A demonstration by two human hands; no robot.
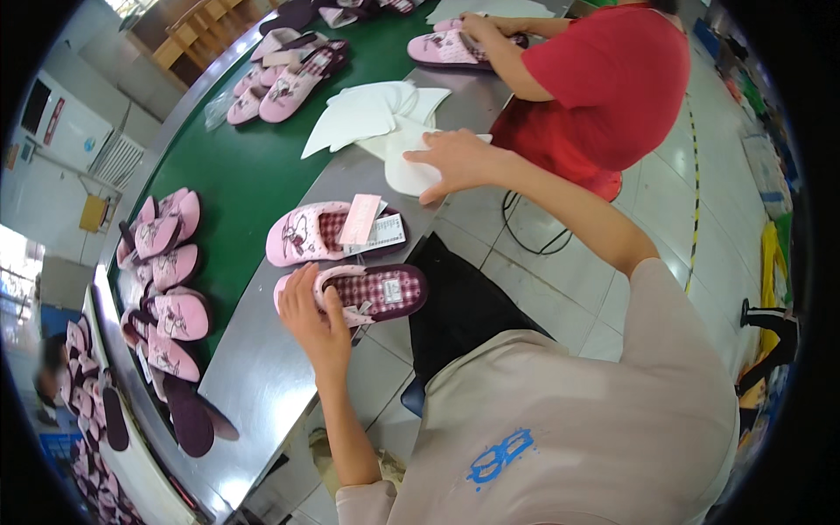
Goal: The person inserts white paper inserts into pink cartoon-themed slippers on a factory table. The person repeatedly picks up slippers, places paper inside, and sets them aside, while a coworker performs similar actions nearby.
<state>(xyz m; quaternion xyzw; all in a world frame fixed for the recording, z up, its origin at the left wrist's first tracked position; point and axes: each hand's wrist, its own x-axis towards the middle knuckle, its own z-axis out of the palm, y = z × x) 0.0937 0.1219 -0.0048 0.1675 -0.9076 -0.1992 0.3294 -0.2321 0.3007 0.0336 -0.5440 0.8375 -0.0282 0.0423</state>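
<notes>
the left hand (315,319) is curved over the toe end of a pink slipper (374,293), fingers on the upper and thumb by its opening, having hold of it. the slipper lies under and to the right of that hand, insole up, its dark-rimmed heel pointing away to the right. the right hand (455,166), farther off and to the right, is partly open, fingers and thumb spread over a white sheet (402,171); whether it pinches the sheet or only rests on it, i cannot tell.

just beyond the left hand, beside the held slipper, is a second slipper (293,238), also toe to the left, with a pink card (360,219) and a white tag (388,232) over its opening. to the left of the right hand, just beside it, white sheets (354,116) lie in an overlapping heap.

the metal table (254,367) extends to the left of the left hand, and past it runs a green surface (232,166) bearing more pink slippers (182,315). beyond the right hand, a person in a red top (604,87) handles another pink slipper (442,48).
</notes>
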